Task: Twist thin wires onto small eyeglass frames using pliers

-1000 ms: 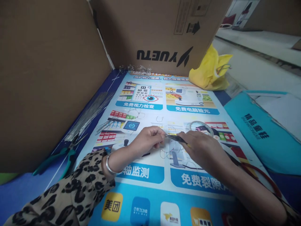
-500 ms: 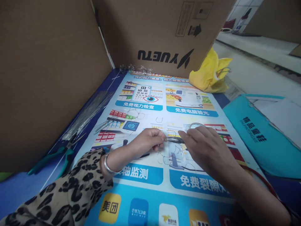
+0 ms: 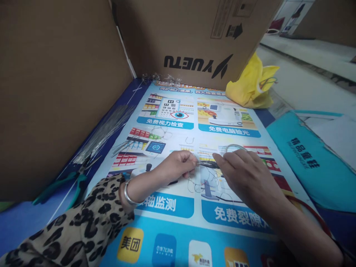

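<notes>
Poster mat: I'm pinching wire in left hand, right hand clamping dark tool (long axis lying left-right, tip pointing left), both palms down.

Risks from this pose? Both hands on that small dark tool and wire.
1. The left hand pinches thin wire right at the tip of the dark tool held by the right hand; a slip might nick a fingertip.
2. Loose bent wire pieces lie nearby on the poster; a sleeve could drag them off.
</notes>
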{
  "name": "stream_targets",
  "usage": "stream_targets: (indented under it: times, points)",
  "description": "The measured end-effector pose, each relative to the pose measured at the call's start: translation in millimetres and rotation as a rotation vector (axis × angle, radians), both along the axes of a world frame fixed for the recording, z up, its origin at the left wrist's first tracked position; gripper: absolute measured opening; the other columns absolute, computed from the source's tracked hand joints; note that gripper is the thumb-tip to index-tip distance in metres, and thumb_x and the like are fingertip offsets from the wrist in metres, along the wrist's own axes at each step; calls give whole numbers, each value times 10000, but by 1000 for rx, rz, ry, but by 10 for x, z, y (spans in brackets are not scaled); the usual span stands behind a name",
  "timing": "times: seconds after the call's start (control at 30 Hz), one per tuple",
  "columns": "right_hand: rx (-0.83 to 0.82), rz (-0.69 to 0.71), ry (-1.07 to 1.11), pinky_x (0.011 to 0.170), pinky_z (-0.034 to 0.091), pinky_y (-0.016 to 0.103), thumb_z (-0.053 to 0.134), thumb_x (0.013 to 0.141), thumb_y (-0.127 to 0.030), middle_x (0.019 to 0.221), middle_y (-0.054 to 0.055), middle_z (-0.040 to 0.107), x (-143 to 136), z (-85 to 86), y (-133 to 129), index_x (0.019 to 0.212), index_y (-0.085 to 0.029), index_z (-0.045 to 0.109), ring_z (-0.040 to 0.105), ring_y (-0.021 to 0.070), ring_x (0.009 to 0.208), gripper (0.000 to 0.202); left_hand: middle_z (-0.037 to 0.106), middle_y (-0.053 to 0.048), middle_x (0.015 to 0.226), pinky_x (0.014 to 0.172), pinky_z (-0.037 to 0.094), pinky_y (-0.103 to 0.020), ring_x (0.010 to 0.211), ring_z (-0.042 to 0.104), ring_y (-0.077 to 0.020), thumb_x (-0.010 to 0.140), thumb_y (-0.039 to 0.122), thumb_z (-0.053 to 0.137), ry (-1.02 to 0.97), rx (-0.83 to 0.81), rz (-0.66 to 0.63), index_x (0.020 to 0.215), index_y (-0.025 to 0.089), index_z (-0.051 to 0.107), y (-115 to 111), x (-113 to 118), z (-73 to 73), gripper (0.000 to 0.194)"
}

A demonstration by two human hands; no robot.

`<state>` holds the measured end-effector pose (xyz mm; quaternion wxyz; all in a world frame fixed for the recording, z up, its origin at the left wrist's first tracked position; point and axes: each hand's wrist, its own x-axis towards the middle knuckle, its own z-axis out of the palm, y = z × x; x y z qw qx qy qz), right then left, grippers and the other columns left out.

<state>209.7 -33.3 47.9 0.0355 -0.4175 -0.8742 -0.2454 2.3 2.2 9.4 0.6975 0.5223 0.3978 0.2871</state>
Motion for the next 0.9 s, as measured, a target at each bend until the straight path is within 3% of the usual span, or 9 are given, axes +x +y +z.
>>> stream_targets:
  times: [0.47, 0.9]
  points:
    - [-2, 8, -17, 672, 313, 346, 472, 847, -110, 766, 54, 572, 0, 2, -8, 1102, -111, 598, 438, 209, 736, 284, 507, 39, 588, 476, 329, -204, 470, 426, -54, 737, 239, 525, 126, 93, -24, 680, 163, 501, -2, -20, 43, 98]
    - [-45, 8, -12, 675, 305, 340, 452, 851, -91, 774, 56, 576, 12, -21, -10, 1077, -123, 602, 439, 203, 743, 274, 504, 32, 570, 434, 297, -188, 457, 415, -58, 729, 260, 531, 150, 67, -18, 688, 165, 514, -8, -17, 46, 105]
